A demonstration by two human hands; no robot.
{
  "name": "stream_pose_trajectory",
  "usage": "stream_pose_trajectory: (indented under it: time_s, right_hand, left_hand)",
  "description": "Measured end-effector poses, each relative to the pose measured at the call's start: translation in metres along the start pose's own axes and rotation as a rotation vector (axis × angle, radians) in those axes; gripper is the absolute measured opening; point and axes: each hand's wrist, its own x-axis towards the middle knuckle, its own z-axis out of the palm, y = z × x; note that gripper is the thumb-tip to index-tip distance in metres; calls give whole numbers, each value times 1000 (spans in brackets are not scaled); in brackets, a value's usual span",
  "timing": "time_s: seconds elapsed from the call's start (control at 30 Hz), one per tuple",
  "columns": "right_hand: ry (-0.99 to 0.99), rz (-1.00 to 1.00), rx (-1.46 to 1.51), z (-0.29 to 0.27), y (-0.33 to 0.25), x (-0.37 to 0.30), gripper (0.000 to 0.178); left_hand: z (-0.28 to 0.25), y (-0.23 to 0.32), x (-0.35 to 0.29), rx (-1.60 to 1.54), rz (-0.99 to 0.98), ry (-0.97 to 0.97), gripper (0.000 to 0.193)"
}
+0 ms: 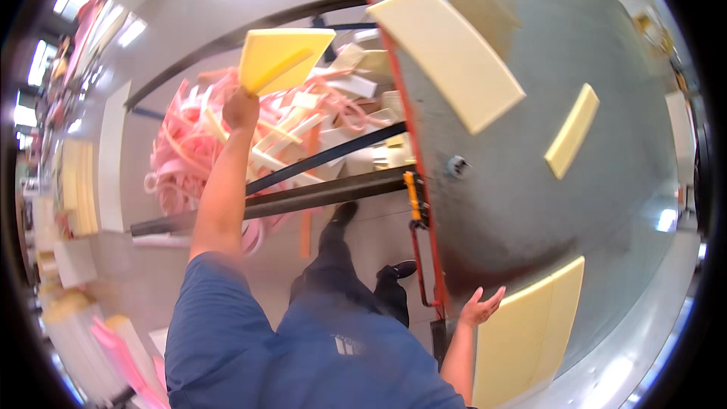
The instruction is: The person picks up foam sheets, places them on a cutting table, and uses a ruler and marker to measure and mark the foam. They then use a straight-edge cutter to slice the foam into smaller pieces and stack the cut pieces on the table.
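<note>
My left hand is stretched out over a heap of scraps, closed on the near corner of a yellow foam piece. A narrower yellow strip lies against that piece's face; whether the two are joined I cannot tell. At the lower right my right hand holds nothing, its fingers apart and palm turned up. It is beside the upper left corner of a pale yellow foam sheet on the grey table.
A large cream foam slab and a small foam strip lie farther up the table. Pink and white foam offcuts fill the space between dark metal bars. An orange-handled tool hangs at the table's red edge.
</note>
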Motion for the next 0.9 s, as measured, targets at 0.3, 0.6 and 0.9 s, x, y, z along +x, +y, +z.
stream_pose_trajectory:
  time_s: [0.3,0.6,0.9]
  right_hand:
    - [-126,-630,-43,126,-313,107,63]
    - [-61,-570,-50,200,-334,156,60]
    - [-52,-563,-130,154,-342,153,62]
  left_hand:
    - [62,-326,-109,-111,-480,-109,34]
    - [82,-369,-263,168,-408,-610,25]
    - [118,-307,-226,196,-308,-820,31]
